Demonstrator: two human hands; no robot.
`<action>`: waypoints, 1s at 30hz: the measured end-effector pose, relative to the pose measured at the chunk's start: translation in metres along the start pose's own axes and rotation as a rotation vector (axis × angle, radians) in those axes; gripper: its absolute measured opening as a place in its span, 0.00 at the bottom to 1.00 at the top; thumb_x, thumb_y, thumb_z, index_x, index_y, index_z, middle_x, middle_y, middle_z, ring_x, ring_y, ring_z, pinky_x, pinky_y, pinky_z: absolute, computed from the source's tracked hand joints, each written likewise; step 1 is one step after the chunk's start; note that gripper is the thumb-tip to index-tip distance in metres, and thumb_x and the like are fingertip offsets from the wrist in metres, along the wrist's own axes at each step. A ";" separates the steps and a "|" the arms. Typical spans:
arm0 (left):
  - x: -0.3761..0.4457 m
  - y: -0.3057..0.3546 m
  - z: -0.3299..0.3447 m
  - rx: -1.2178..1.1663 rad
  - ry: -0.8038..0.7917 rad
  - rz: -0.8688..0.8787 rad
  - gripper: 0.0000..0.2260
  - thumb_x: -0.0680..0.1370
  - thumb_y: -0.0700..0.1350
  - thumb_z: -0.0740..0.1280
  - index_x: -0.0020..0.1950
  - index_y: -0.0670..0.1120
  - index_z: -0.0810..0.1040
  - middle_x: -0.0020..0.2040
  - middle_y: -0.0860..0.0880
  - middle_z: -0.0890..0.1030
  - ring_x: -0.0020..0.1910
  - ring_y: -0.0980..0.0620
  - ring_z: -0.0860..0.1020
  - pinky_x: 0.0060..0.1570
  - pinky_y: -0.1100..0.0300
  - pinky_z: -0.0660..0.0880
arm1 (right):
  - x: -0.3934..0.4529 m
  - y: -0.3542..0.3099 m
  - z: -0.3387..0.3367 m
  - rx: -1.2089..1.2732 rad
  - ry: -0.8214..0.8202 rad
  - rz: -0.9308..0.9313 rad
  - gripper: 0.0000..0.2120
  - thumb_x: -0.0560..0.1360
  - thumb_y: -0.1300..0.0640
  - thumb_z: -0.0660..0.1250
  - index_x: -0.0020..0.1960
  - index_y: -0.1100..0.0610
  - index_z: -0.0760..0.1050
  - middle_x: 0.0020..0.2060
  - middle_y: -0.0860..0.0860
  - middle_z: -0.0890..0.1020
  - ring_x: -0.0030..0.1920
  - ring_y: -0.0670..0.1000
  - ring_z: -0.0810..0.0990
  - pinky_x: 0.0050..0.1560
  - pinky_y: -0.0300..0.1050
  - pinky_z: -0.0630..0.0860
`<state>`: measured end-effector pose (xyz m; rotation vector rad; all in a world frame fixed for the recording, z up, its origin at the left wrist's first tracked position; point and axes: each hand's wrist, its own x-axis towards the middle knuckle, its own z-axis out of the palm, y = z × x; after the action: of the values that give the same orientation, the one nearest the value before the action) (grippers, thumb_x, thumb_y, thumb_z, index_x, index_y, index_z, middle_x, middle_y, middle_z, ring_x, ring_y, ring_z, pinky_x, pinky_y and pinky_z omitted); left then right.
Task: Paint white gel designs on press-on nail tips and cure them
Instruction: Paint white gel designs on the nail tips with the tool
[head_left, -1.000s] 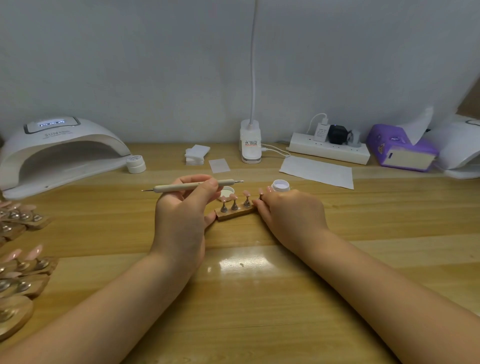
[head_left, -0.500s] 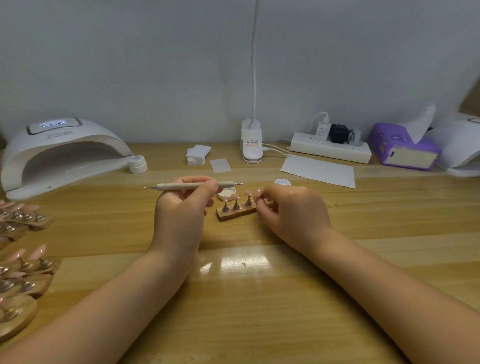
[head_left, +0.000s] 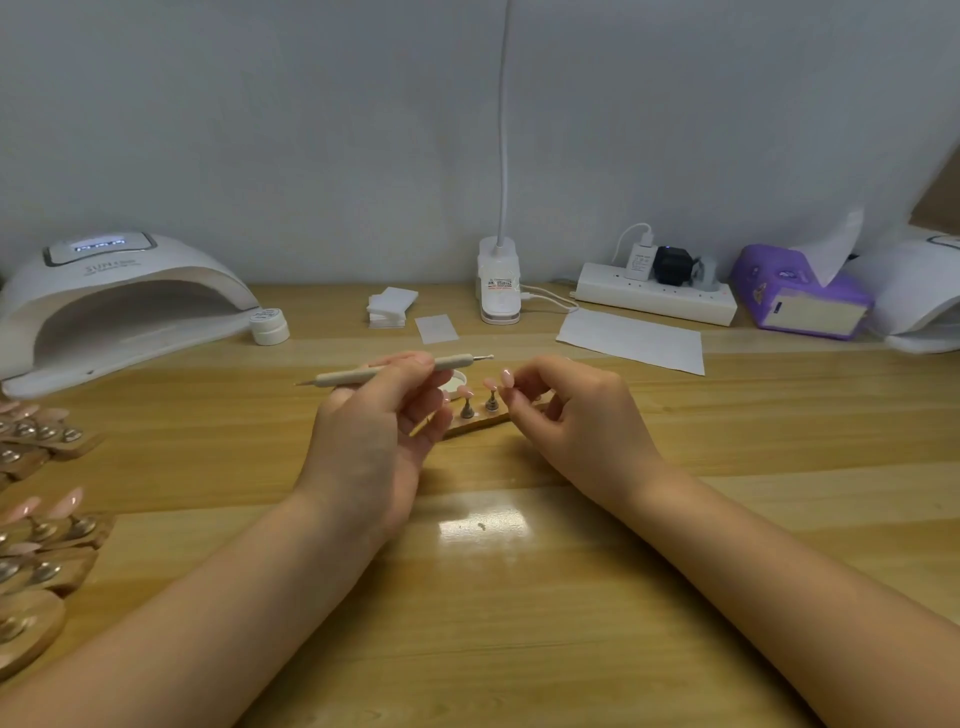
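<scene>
Left hand (head_left: 371, 441) pinches a dotting tool (head_left: 395, 371) level; right hand (head_left: 576, 415) pinches a pink nail tip (head_left: 506, 378) above the wooden holder (head_left: 475, 423) mid-table. Glossy wooden table (head_left: 519, 597) meets a grey wall (head_left: 311, 130); curing lamp (head_left: 114, 301) sits far left.

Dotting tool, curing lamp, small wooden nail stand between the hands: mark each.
dotting tool (head_left: 457, 362), head view, bare shaft right of the gripping fingers
curing lamp (head_left: 171, 262), head view, top of white dome
wooden nail stand (head_left: 475, 424), head view, wooden base

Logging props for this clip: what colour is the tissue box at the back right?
Purple, with a pale panel on its front; the tissue box shows in the head view.
</scene>
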<state>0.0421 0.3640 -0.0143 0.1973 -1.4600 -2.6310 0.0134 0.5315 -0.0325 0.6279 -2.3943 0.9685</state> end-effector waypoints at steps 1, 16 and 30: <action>0.000 0.000 0.001 -0.062 0.007 -0.068 0.06 0.75 0.40 0.68 0.39 0.46 0.80 0.37 0.48 0.82 0.32 0.57 0.79 0.38 0.57 0.79 | 0.000 0.002 -0.001 -0.011 -0.003 -0.009 0.05 0.76 0.58 0.69 0.49 0.58 0.81 0.40 0.47 0.83 0.36 0.43 0.73 0.40 0.48 0.76; 0.007 0.001 -0.005 0.108 0.071 -0.003 0.03 0.76 0.42 0.67 0.43 0.47 0.79 0.36 0.50 0.83 0.38 0.53 0.77 0.40 0.54 0.77 | 0.001 0.006 -0.001 0.022 -0.006 0.039 0.04 0.76 0.58 0.69 0.48 0.59 0.80 0.38 0.50 0.82 0.35 0.43 0.73 0.39 0.45 0.75; -0.003 -0.004 -0.009 0.656 -0.147 0.709 0.05 0.78 0.49 0.64 0.44 0.50 0.70 0.30 0.55 0.75 0.26 0.57 0.72 0.28 0.66 0.68 | 0.000 0.003 0.007 0.135 -0.020 0.027 0.07 0.77 0.54 0.67 0.51 0.57 0.81 0.42 0.48 0.83 0.32 0.40 0.74 0.37 0.37 0.72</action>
<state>0.0461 0.3588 -0.0219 -0.3949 -1.9340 -1.5948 0.0096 0.5284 -0.0390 0.6582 -2.3745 1.1482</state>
